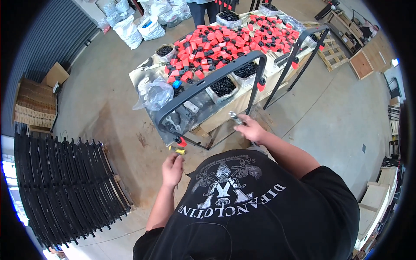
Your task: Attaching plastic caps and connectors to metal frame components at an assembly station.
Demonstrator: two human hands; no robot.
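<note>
My left hand (172, 170) is closed in a pinch on a small yellow piece (178, 150), just below the left end of a black U-shaped tubular frame (212, 83). My right hand (252, 131) grips a short silver metal tool (234, 117); its exact kind is not clear. The frame leans over the near edge of the workbench (229, 113), apart from both hands. A red end piece (182, 142) sits at its left end, and another red piece (261, 86) sits on its right leg.
Red and black plastic parts (208, 47) cover the bench, with tubs of black pieces (223, 86) around them. A second black frame (299, 43) stands at the right. Stacked black tubes (69, 186) lie at left. A person (203, 11) stands across the bench.
</note>
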